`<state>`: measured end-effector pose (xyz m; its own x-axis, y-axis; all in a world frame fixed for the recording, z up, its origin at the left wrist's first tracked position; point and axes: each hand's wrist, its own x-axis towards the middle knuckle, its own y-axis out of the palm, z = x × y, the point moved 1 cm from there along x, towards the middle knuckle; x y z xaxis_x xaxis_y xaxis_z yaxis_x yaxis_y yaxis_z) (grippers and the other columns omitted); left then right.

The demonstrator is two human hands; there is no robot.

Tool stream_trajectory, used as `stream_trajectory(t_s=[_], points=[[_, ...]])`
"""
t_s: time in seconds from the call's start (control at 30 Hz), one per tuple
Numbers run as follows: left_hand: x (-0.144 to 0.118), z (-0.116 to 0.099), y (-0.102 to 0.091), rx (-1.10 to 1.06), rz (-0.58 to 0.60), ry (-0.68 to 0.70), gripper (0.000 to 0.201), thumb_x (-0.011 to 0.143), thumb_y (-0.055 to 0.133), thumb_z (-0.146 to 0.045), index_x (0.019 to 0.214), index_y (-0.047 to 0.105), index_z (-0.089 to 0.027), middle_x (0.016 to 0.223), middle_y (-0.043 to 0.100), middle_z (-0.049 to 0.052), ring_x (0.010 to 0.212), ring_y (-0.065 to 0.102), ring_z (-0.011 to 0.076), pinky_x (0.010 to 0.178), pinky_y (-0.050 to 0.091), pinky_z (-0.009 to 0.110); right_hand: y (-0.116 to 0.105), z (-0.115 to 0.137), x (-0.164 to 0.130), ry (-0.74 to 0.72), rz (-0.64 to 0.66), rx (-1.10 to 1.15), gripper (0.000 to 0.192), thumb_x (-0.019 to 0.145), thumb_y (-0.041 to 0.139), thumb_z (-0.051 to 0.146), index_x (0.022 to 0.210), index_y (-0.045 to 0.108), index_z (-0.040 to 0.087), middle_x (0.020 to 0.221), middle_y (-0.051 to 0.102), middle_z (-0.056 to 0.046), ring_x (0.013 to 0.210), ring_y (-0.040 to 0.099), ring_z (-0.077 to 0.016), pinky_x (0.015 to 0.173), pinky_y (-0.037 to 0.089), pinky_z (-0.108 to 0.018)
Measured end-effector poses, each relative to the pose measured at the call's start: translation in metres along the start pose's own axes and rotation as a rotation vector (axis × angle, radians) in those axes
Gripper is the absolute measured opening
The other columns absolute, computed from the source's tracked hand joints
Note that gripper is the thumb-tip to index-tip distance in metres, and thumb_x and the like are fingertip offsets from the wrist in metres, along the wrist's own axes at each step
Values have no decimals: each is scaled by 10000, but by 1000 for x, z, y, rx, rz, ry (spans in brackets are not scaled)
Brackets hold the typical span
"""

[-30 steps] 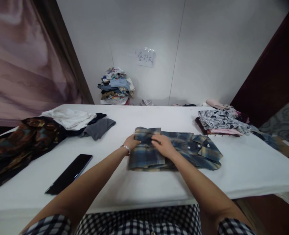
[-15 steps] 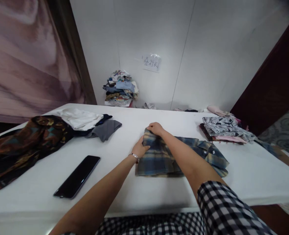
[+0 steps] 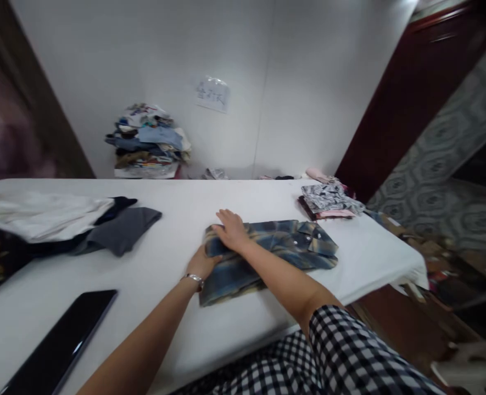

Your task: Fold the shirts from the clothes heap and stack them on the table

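Note:
A blue, grey and tan plaid shirt [image 3: 281, 241] lies folded into a long strip on the white table, its buttoned collar at the right end. My left hand [image 3: 204, 264], with a silver bracelet at the wrist, grips the shirt's left edge. Its thumb lies on top and the other fingers are mostly hidden at the edge. Across the upper left part of the shirt my right hand [image 3: 231, 231] rests flat, fingers stretched out and pressing on the cloth.
A black phone [image 3: 61, 343] lies at front left. Behind it are a white garment [image 3: 40, 214] and a grey one [image 3: 121, 230]. Folded clothes [image 3: 327, 200] are stacked at the right back. A tall clothes pile [image 3: 150, 142] stands beyond the table [image 3: 177, 197], below a paper sign [image 3: 212, 94].
The view has swung to the right. My right hand has gone from pinching the shirt's upper left corner to lying flat on it. My left hand stays at the left edge.

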<state>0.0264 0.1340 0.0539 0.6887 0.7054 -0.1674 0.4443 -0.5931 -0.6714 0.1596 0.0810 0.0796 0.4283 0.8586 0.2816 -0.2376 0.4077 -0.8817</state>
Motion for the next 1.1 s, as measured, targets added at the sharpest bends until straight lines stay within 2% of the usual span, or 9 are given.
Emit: stream_trajectory(t_s=[0.17,0.33,0.47,0.57,0.67,0.77,0.93,1.0,1.1], points=[[9,-6,-1,-35,-6,-39,515,718,649,-263,1197,510,-133,1129,672,129,981,656,253,772,503,293,-1,-7,-32,105,333,70,646,923,321,579,1413,365,160,1528,268,-147,1422,190,-290,1121,162,-553],[3,-2,-23,-39,-74,-44,502,704,658,-262,1178,537,-149,1092,691,101,964,660,257,772,503,291,-18,6,-49,-7,21,101,677,932,285,581,1464,261,164,1561,185,-116,1445,98,-254,1159,124,-471],[-6,7,-31,21,-112,-96,476,669,676,-221,1121,565,-120,1075,692,136,983,655,270,780,496,287,5,11,-65,-79,278,123,672,899,421,555,1415,381,126,1515,297,-156,1417,210,-296,1150,166,-460],[-11,5,-34,25,-126,-113,435,666,688,-228,1075,584,-125,1047,701,129,976,657,258,772,495,276,14,10,-67,-10,301,268,653,903,430,530,1400,415,106,1494,331,-173,1408,239,-299,1148,153,-477],[-14,-15,-45,27,-146,-93,456,666,703,-261,1094,584,-156,1029,706,91,969,657,239,767,496,266,-3,4,-71,115,152,583,597,883,467,532,1368,475,184,1459,415,-106,1374,329,-246,1144,203,-428],[-18,-59,-54,-69,-140,-51,579,650,741,-347,1167,559,-158,1048,689,101,969,650,242,771,508,283,-32,-12,-86,220,-19,1025,571,842,504,581,1300,548,243,1379,522,-52,1303,440,-214,1117,280,-394],[-25,-140,-20,-595,247,141,693,747,650,-508,1315,435,-175,1179,616,155,861,672,215,725,555,362,-63,-66,-120,431,-53,1621,597,837,467,637,1247,568,215,1223,643,-69,1132,592,-222,994,434,-395],[-23,-147,5,-532,217,202,670,751,659,-475,1306,454,-160,1249,580,166,900,667,223,771,552,377,-65,-91,-132,582,0,1720,616,865,376,657,1139,624,164,1095,696,-103,1055,632,-231,920,480,-390],[-15,-126,39,-297,20,217,566,743,678,-393,1233,539,-146,1281,578,142,1048,624,240,920,486,352,-65,-117,-146,687,-2,1771,605,895,330,633,1009,656,136,932,727,-114,971,662,-229,841,501,-376]])
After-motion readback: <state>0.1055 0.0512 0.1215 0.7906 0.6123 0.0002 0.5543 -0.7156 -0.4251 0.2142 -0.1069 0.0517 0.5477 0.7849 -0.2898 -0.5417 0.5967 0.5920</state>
